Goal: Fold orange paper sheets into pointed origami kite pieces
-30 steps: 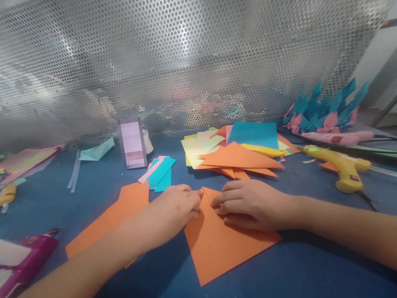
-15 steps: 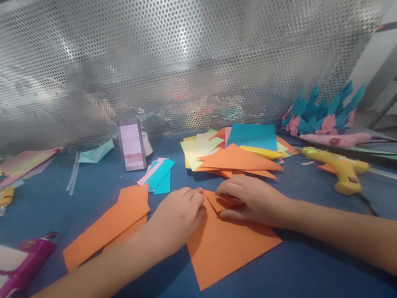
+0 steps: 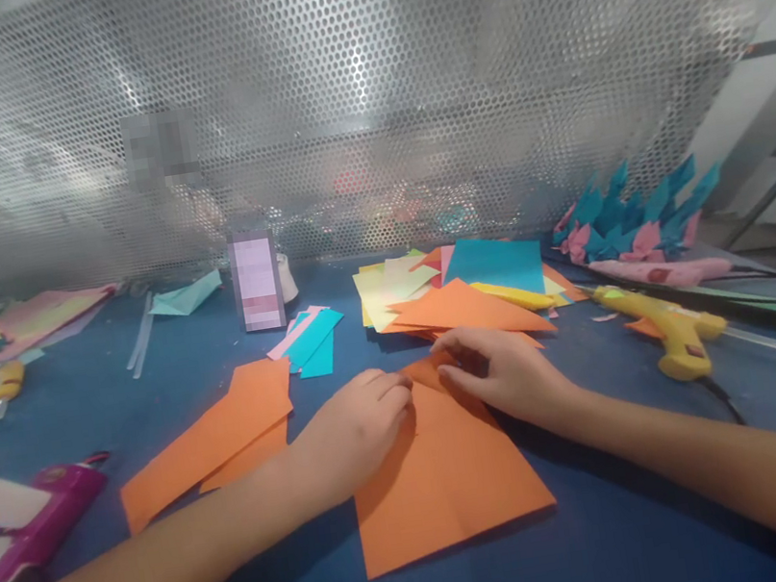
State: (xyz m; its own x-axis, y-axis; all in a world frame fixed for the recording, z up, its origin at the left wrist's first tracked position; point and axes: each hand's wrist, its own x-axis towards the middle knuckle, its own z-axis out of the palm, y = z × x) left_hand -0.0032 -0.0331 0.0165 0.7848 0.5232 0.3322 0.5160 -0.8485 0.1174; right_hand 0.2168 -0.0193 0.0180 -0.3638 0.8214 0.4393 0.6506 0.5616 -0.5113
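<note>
An orange sheet of paper (image 3: pixel 453 485) lies flat on the blue table before me, narrowing toward its far end, with a faint crease down its middle. My left hand (image 3: pixel 361 426) rests along its left side, fingers bent and pressed together on the paper near the far end. At the far right edge my right hand (image 3: pixel 506 371) curls its thumb and fingers around the folded part of the sheet. The fingertips of both hands are close together, and they partly hide the fold.
More cut orange paper (image 3: pixel 220 433) lies left, near blue and pink strips (image 3: pixel 312 341). Behind are a stack of coloured paper (image 3: pixel 490 266) and a phone (image 3: pixel 257 281). A yellow glue gun (image 3: pixel 677 325) lies right, a magenta one (image 3: pixel 49 517) left. A perforated metal panel (image 3: pixel 358 91) stands behind.
The orange sheet has turned slightly and its raised flap no longer stands up at the middle. My right hand has shifted a little up and right; my left hand has moved slightly right.
</note>
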